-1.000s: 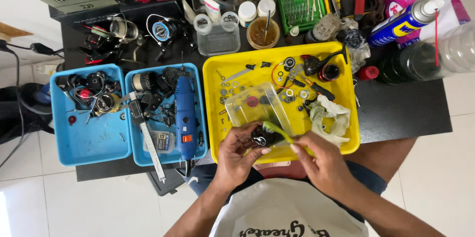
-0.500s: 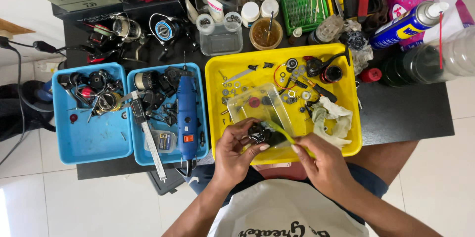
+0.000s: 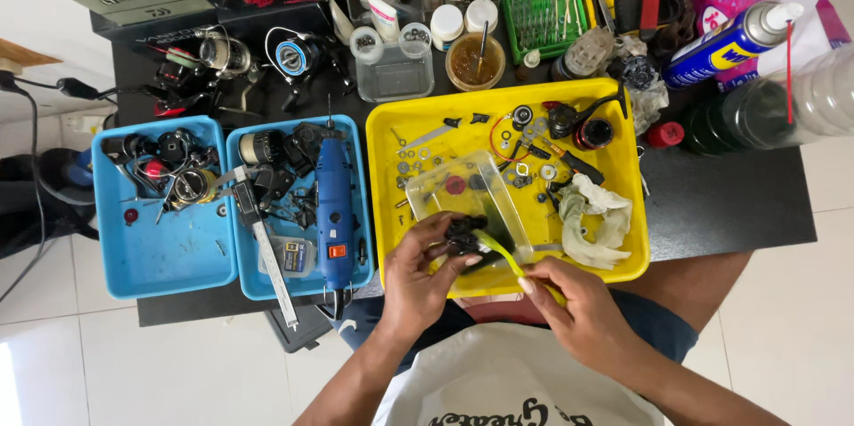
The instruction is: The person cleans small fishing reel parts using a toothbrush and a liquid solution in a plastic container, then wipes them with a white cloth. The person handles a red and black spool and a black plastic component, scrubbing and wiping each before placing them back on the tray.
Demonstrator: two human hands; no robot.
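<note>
Little has shifted: left hand still clasps the black part, right hand grasping the yellow-green brush, at the yellow tray near edge.

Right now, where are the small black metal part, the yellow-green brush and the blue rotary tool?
small black metal part (image 3: 464, 235), head view, its top face above the left fingers.
yellow-green brush (image 3: 500, 251), head view, mid-handle.
blue rotary tool (image 3: 334, 204), head view, middle of its body.
</note>
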